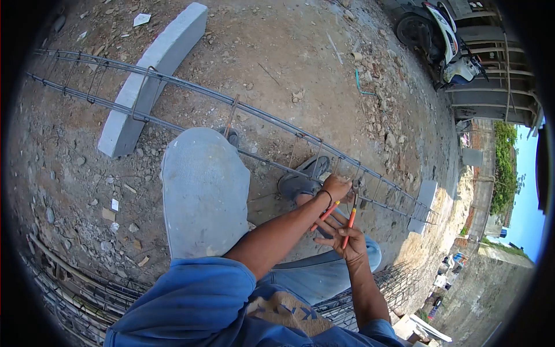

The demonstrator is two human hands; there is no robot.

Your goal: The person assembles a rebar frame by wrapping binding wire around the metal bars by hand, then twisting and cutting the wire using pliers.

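My left hand (335, 187), with a dark band at the wrist, is closed beside the bars of a long steel rebar cage (272, 120). What its fingers grip is hidden. Just below it, my right hand (349, 247) holds a pair of pincers (350, 226) by orange-red handles, which are spread apart. The pincers' metal head reaches up to the cage, close to my left fingers. Thin cross ties (292, 151) join the cage's long bars. A shoe (315, 168) is beneath the cage near my left hand.
A pale concrete block (151, 81) supports the cage on the left, and another block (424, 202) is under its far right end. My bent knee (203, 188) is close to the bars. Rubble (384, 110) covers the ground, and a motorbike (448, 43) is parked at upper right.
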